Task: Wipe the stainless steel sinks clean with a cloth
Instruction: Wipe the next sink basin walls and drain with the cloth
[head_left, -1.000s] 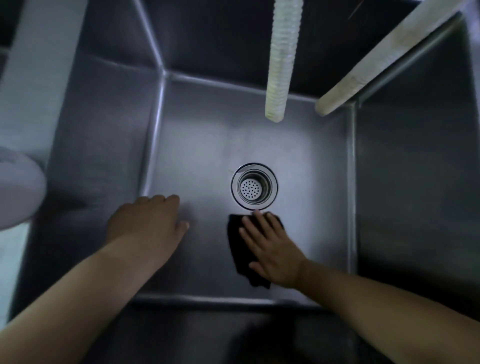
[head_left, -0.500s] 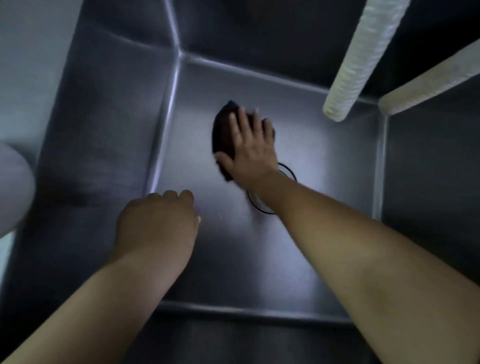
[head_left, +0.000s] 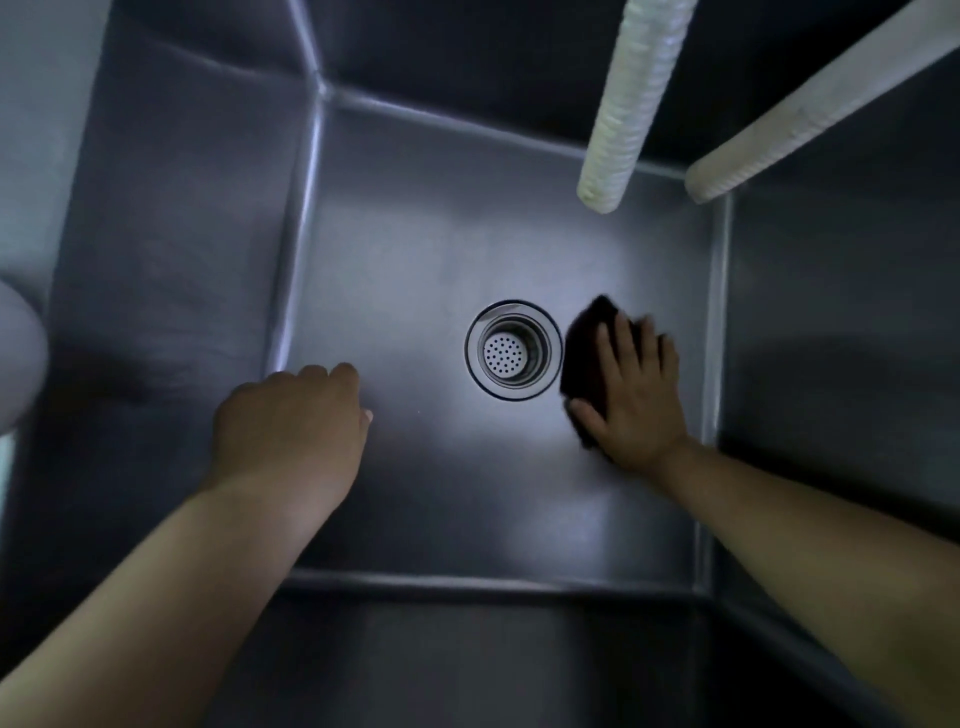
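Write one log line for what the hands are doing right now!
right hand flat, pressing dark cloth on sink floor right of drain | left hand resting on floor, empty

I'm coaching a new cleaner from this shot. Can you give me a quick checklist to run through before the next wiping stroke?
1. Cloth lies flat under the right hand: ok, fingers spread on it.
2. Cloth clear of the drain strainer: ok, it sits just right of it.
3. Left hand out of the stroke path: ok, it rests on the sink floor left of the drain.
4. Hoses hang clear of the floor: ok.
5. Floor already clean: cannot tell, lighting too dim.
6. Cloth damp: cannot tell.
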